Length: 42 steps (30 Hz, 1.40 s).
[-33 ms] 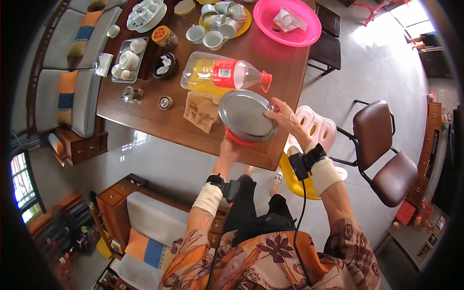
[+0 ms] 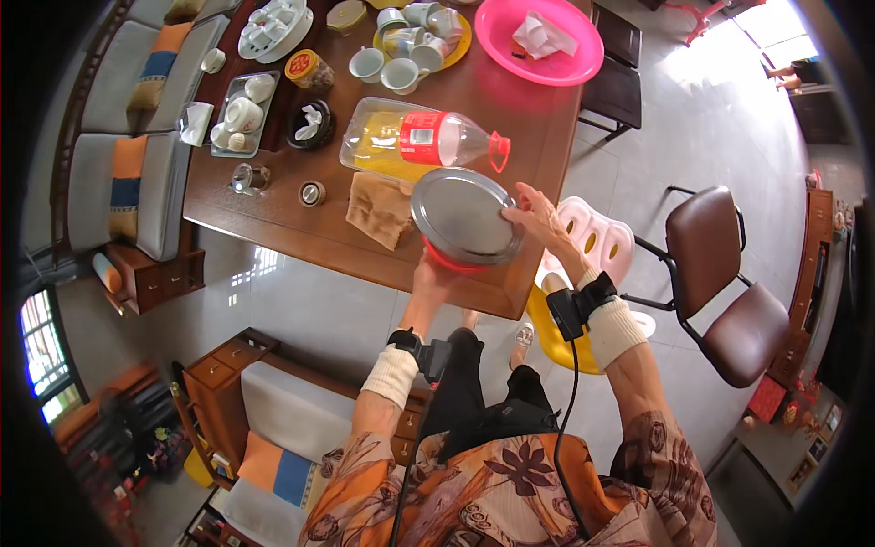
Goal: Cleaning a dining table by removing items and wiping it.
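Note:
Over the table's near edge I hold a red round container [image 2: 448,261], mostly hidden under a round grey lid [image 2: 463,216] that sits tilted above it. My left hand [image 2: 436,277] is closed around the container from the near side and below. At the right rim of the lid is my right hand [image 2: 536,219], its thumb on the edge and its fingers bent beside it. Just beyond the lid lies a large clear plastic bottle [image 2: 460,141] with a red label and red cap, on a clear tray [image 2: 358,118] with a yellow bottom. A brown cloth [image 2: 378,211] is left of the lid.
On the wooden table [image 2: 273,214] stand a pink basin [image 2: 583,68] with crumpled tissue, cups on a yellow plate [image 2: 467,47], a black ashtray [image 2: 319,137], a jar [image 2: 308,69] and a tea tray [image 2: 260,114]. Right are a pink-and-yellow chair [image 2: 583,237] and a brown chair [image 2: 702,232].

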Available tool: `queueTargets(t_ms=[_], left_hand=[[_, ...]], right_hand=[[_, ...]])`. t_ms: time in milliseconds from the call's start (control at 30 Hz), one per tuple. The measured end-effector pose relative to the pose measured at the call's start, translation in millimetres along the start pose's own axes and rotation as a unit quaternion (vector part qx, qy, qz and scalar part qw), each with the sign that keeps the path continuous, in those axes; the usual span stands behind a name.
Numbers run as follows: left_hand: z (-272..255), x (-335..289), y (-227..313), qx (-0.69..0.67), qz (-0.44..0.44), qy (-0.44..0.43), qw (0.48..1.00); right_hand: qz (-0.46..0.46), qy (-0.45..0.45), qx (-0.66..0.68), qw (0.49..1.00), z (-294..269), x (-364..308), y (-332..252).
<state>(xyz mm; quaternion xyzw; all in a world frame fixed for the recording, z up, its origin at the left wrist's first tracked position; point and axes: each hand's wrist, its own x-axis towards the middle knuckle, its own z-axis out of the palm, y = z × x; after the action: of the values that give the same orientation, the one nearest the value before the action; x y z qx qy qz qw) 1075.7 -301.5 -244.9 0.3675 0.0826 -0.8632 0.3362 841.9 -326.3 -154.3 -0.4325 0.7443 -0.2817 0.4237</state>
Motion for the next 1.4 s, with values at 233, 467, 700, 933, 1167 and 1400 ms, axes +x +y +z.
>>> queueTargets(t_ms=[233,467,700,933,1167,1400], left_hand=[[-61,-61,-7,0.132,-0.010,0.106,0.985],[-24,-108,-91,0.240,-0.045,0.096,0.965],[56,-158,-241,0.369,-0.075,0.020,0.926],[131,-164,-391,0.542,-0.147,-0.065,0.825],[160,-121,-473,0.572,-0.202,-0.135,0.783],[182,-95,-581,0.611,-0.263,-0.154,0.730]], right_hand=[[-0.012,-0.070,0.042,0.997,-47,-86,55],[0.081,-0.045,0.044,0.995,-134,-242,124],[0.122,0.007,0.082,0.989,-214,-416,245],[0.257,0.214,0.276,0.901,-285,-595,380],[0.272,0.271,0.397,0.833,-270,-652,431],[0.259,0.253,0.419,0.833,-278,-722,444]])
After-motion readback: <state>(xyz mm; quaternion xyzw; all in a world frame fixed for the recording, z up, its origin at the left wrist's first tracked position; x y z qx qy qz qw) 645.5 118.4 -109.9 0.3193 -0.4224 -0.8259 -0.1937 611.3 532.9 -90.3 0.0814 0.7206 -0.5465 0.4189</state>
